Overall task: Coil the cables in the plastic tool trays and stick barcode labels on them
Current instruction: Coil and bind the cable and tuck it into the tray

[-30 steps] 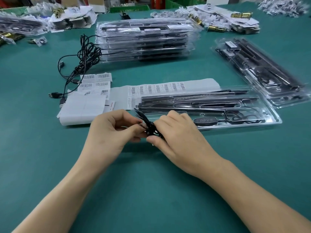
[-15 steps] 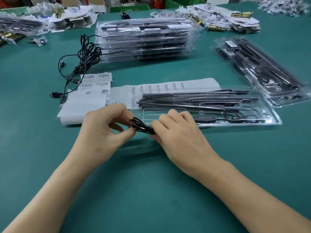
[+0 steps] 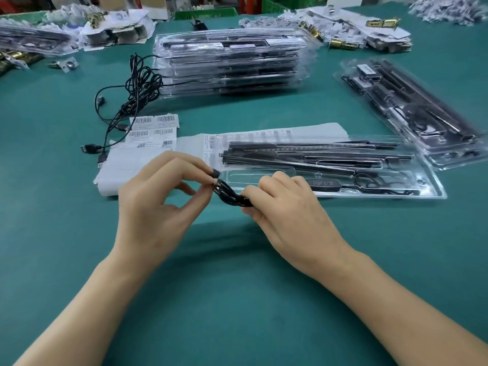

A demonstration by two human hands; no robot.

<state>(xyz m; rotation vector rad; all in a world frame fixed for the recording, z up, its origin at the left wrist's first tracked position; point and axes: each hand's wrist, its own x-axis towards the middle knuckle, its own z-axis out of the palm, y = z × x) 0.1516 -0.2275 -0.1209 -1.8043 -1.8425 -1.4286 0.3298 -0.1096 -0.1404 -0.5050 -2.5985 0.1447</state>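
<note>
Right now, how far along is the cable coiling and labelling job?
Done: the far-right tray seems to carry a label. In hand: the left hand and right hand pinch a coiled cable at the near tray. Left: tucking it in, labelling from the barcode sheet, and the stack with loose cables trailing out.

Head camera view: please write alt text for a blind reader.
The left hand and right hand hold a coiled black cable between them over a green table. Behind it lie a clear plastic tray of black parts, barcode label sheets and a stack of trays.
</note>
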